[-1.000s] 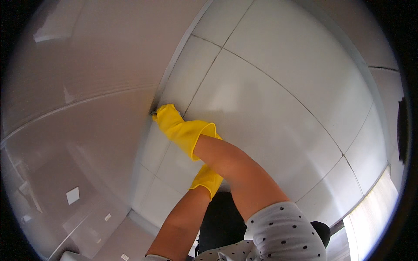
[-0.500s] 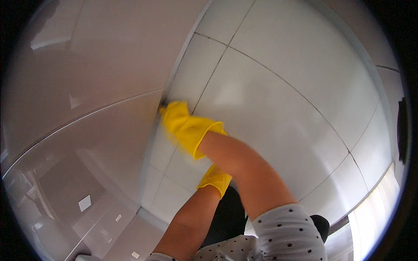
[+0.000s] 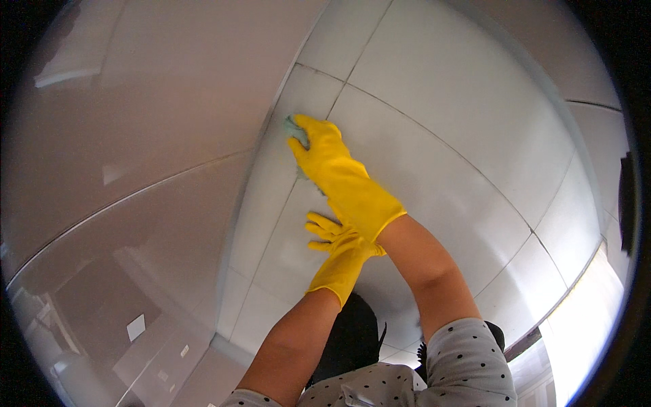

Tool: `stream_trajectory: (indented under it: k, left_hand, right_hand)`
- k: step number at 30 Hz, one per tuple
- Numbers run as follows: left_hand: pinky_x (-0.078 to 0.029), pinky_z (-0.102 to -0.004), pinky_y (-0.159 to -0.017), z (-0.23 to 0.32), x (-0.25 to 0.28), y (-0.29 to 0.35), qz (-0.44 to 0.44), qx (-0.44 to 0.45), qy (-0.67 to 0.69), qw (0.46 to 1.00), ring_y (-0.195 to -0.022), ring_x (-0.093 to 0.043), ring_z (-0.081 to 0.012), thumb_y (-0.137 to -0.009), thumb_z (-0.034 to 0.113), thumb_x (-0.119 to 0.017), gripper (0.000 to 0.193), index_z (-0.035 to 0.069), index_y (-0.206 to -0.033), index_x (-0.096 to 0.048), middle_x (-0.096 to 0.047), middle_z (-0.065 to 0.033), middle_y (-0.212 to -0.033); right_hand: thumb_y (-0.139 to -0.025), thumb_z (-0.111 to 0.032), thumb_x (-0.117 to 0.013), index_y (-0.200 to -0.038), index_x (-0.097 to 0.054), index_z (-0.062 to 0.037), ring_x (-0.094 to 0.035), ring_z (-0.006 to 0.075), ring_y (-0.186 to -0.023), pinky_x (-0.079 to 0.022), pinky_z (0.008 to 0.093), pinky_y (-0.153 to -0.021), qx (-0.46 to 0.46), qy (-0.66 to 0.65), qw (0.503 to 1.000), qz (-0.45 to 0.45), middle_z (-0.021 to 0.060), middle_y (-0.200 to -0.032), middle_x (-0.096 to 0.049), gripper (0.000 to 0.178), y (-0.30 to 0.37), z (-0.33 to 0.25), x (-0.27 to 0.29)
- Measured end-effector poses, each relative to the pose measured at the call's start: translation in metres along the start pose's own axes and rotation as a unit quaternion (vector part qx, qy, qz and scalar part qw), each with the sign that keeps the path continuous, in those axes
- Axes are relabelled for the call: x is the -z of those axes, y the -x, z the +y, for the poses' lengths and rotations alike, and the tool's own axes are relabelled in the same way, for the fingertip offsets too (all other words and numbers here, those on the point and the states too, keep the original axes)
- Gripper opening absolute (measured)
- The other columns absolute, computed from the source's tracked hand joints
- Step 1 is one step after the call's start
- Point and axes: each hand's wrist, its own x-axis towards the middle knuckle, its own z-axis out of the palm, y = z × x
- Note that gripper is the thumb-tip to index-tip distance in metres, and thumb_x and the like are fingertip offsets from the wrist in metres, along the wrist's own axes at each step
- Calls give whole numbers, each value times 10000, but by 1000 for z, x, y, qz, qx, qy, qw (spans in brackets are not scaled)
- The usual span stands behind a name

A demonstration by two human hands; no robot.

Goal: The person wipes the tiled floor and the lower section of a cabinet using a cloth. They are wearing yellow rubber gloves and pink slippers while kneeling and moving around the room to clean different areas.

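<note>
My right hand (image 3: 322, 149), in a yellow rubber glove, is closed round a pale green cloth (image 3: 294, 130). It presses the cloth onto the light tiled floor (image 3: 434, 176), a short way from the foot of the wall. More of the cloth shows along the glove's lower edge; the rest is hidden beneath it. My left hand (image 3: 342, 245), in a matching glove, rests low on the floor nearer to me, its fingers spread toward the left. Nothing shows in it. The right glove's cuff passes close above the left hand and hides part of it.
A glossy pinkish-brown wall (image 3: 169, 102) rises along the left, with reflections and a horizontal joint. Another wall (image 3: 590, 129) bounds the floor at right. A bright pale panel (image 3: 586, 325) stands at the lower right. My dark-clad knee (image 3: 346, 339) is below my hands.
My right hand has moved from the wall's foot to the right and farther off, and the cloth in it now shows. My left hand's spread fingers have come into view.
</note>
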Motion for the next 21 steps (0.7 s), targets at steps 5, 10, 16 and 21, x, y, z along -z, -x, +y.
stream_trajectory:
  k: [5, 10, 16, 21]
  left_hand:
    - [-49, -699, -1192, 12, -25, 5, 36, 0, -26, 999, -1552, 142, -497, -549, 834, -803, 1600, 171, -1632, 169, 185, -283, -1677]
    - [-58, -702, -1191, 9, -28, -1, 14, -13, -71, 997, -1553, 125, -501, -554, 864, -762, 1575, 161, -1637, 141, 158, -284, -1681]
    - [-69, -704, -1188, 3, -28, -3, -29, -20, -72, 997, -1554, 103, -505, -561, 900, -712, 1550, 151, -1644, 106, 124, -286, -1686]
    - [-78, -706, -1186, 5, -15, 0, -62, -41, -69, 995, -1555, 85, -509, -567, 930, -671, 1534, 141, -1649, 78, 96, -288, -1691]
  right_hand:
    - [-960, -217, -586, -1277, -680, -194, -675, 343, -988, -528, 481, -876, 178, 268, 940, -115, 73, -1096, -703, 331, -19, 33, -43]
    - [-1003, -277, -528, -1269, -694, -254, -680, 308, -1033, -511, 474, -865, 304, 419, 839, -168, 47, -1080, -718, 314, -26, 44, -100]
    - [-998, -324, -535, -1142, -743, -230, -685, 291, -1029, -494, 492, -825, 143, 415, 891, -117, 52, -1129, -731, 270, -49, 41, -93]
    - [-1000, -316, -532, -1107, -745, -225, -685, 282, -1056, -490, 484, -817, 136, 486, 854, -127, 45, -1139, -732, 256, -16, 42, -138]
